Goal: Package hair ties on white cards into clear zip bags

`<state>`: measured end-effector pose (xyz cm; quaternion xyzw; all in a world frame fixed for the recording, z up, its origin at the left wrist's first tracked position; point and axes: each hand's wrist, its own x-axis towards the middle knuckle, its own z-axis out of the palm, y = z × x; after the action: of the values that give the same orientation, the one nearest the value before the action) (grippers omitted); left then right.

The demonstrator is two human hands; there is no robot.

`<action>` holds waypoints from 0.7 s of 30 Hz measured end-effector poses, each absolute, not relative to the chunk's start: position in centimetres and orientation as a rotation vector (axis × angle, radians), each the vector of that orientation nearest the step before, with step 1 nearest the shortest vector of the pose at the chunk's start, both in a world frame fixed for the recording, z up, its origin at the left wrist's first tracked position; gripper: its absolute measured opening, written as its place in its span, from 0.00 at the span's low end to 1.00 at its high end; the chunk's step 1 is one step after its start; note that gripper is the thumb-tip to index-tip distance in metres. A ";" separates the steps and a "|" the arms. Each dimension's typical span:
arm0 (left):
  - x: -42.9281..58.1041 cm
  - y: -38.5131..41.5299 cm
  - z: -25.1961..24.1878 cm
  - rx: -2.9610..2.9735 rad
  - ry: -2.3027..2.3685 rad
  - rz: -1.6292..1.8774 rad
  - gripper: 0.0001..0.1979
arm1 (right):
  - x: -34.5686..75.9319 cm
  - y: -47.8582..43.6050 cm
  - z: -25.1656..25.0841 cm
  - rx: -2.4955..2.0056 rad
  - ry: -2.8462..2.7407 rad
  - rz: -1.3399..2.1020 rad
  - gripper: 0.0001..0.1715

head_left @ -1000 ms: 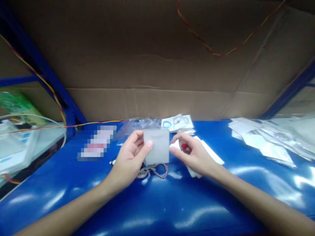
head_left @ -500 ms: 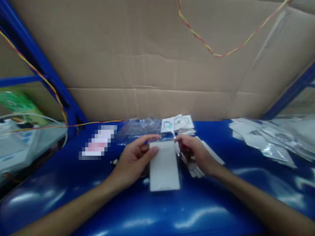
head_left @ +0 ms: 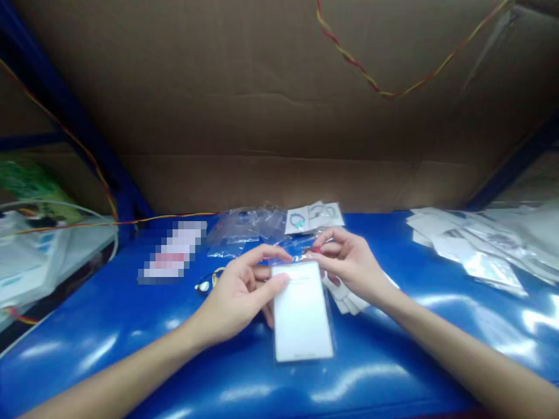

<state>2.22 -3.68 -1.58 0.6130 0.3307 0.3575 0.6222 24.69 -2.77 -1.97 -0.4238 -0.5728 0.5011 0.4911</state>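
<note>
Apparently fully inserted, a white card (head_left: 303, 320) fills a clear plastic sleeve (head_left: 329, 320) above the blue tabletop (head_left: 209, 384), pinched by your left hand (head_left: 236, 297); your right hand (head_left: 356, 267) curls at the top edge, its grip unclear. Whether the sleeve is closed cannot be told; loose white cards (head_left: 345, 299) remain alongside. Its long axis runs toward you, near end angled slightly right.

A: Surface?
B: Glossy blue tabletop (head_left: 131, 305).
A: On it?
B: Clear bags (head_left: 244, 224) and looped-cord cards (head_left: 299, 220), back centre; white cards (head_left: 349, 301), right of centre; packet pile (head_left: 463, 244), far right; pixelated item (head_left: 174, 253), partly hidden cord (head_left: 215, 278), left.
</note>
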 end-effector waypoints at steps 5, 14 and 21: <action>2.2 -3.8 -1.5 1.439 0.756 0.755 0.14 | 24.6 -2.9 -1.6 -1.053 -1.376 1.136 0.18; 2.2 -3.7 -1.9 1.464 0.778 0.672 0.15 | 24.3 -3.2 -1.2 -1.063 -1.482 1.132 0.15; 2.3 -3.8 -1.7 1.453 0.805 0.636 0.14 | 24.5 -2.9 -1.8 -0.944 -1.315 1.228 0.16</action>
<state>2.30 -3.81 -1.74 0.6346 0.3513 0.2777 0.6299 24.49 -2.85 -1.77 -0.3948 -0.5502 0.5136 0.5269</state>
